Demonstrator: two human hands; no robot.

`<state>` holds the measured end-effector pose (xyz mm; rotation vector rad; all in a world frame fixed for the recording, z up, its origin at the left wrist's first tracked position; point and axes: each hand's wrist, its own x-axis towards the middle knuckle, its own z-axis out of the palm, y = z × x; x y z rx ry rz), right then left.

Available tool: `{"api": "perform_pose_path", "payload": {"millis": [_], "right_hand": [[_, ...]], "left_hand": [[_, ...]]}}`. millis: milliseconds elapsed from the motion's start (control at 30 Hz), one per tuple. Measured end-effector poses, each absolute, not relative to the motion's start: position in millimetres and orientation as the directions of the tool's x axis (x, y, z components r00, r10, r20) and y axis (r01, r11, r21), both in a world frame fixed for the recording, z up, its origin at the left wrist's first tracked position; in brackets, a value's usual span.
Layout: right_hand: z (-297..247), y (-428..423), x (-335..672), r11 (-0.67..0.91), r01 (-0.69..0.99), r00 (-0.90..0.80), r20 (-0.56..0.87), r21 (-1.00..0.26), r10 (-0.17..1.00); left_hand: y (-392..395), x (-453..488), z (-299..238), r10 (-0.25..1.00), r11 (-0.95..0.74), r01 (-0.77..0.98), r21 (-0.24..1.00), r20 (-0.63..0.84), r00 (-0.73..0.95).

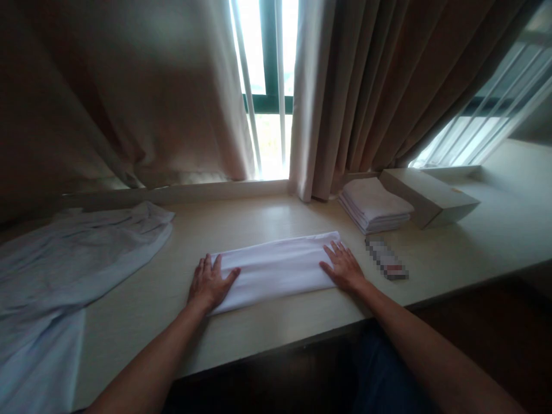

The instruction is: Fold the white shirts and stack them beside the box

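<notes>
While the left hand (211,283) and right hand (344,267) lie spread, grasping nothing, at opposite ends of an oblong folded white cloth (276,271) on the pale tabletop (267,215), smoothing seems in hand, the next move needing aligned layers.

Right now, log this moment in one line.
left hand: on left end of white cloth; right hand: on its right end; folded stack: beside box

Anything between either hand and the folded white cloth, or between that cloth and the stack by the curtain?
Nothing visible. The left hand and right hand rest directly on the white cloth. No object shows between it and the folded stack; the pixelated item lies beside that path, right of the right hand.
</notes>
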<state>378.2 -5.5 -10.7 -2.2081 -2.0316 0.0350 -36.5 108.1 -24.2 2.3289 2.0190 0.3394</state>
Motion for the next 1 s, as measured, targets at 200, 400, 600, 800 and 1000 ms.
{"api": "perform_pose_path", "payload": {"millis": [200,400,600,800,1000], "right_hand": [[-14.2,-6.7,377.6,-0.095,0.991,0.103,0.091,-0.091,0.991],[-17.6,-9.8,374.2,-0.1,0.994,0.105,0.105,-0.049,0.989],[-21.7,-9.2,370.2,-0.114,0.993,0.114,0.096,-0.012,0.989],[-22.7,-10.4,369.8,-0.106,0.992,0.112,0.1,-0.063,0.989],[-13.1,-27.7,358.7,-0.07,0.993,0.087,0.192,-0.094,0.978]], "left_hand": [[100.4,-50.2,-6.6,0.953,-0.171,0.933,0.316,0.294,0.075],[10.7,-8.4,13.0,0.807,-0.546,0.831,0.112,0.339,0.484],[-47.8,47.2,-2.7,0.791,-0.6,0.792,0.117,0.236,0.564],[-42.6,5.3,-8.4,0.87,-0.46,0.878,0.133,0.265,0.416],[-45.6,-20.2,-25.7,0.892,-0.37,0.92,0.131,0.326,0.313]]}}
